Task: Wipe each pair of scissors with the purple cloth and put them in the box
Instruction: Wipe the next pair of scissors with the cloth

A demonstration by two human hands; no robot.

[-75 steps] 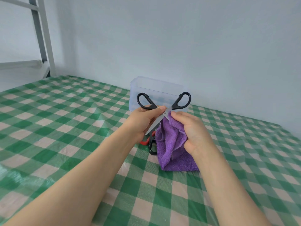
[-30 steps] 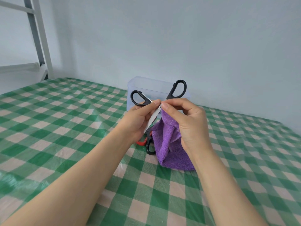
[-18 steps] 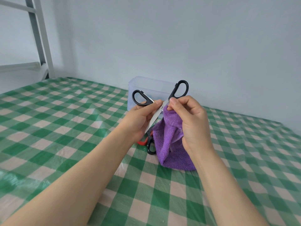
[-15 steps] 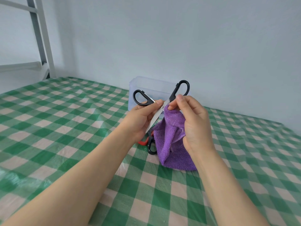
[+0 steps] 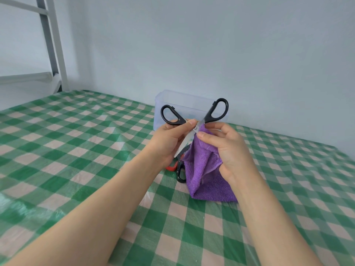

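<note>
My left hand (image 5: 169, 141) holds the black-handled scissors (image 5: 194, 120) spread open above the table (image 5: 76, 150), in front of the clear plastic box (image 5: 184, 101), while my right hand (image 5: 228, 148) pinches the purple cloth (image 5: 205, 169) around one blade just below the pivot. I should draw the cloth from pivot to tip along the flat, keeping my fingers off the edge. More scissors (image 5: 177, 167) wait on the table behind the cloth.

— What's different from a moment ago?
— The right hand (image 5: 230, 148) has slid the purple cloth (image 5: 205, 169) back down the blade; its thumb now sits below the pivot.
— And the black scissors (image 5: 194, 120)?
— Spread wider again, the right loop leaning further out.
</note>
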